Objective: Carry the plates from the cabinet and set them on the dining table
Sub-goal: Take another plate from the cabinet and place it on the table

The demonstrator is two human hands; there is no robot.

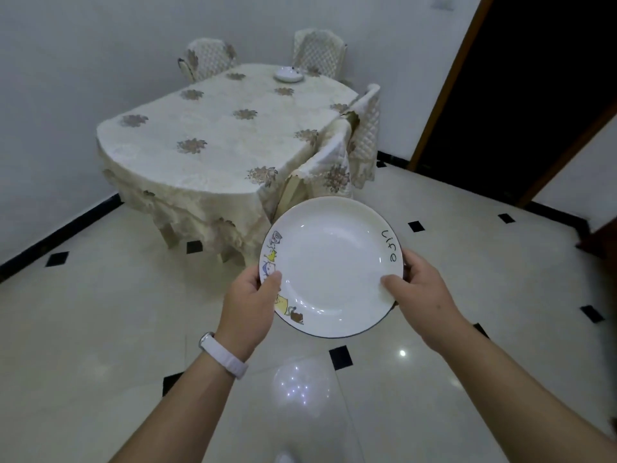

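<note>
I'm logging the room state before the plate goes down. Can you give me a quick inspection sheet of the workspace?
Surface: dining table under a floral cloth, mostly bare.
Job's things: white plate marked "Life", held over the floor, short of the table.
Clutter: small white dish at the far end.
Grippers: left hand and right hand grip opposite rims.
Cables: nothing seen.
Surroundings: covered chairs, glossy tiled floor, dark doorway.

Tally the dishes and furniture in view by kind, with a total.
Plates held in both hands: 1
White dishes on the table: 1
Tables: 1
Covered chairs: 4
Total: 7
</note>
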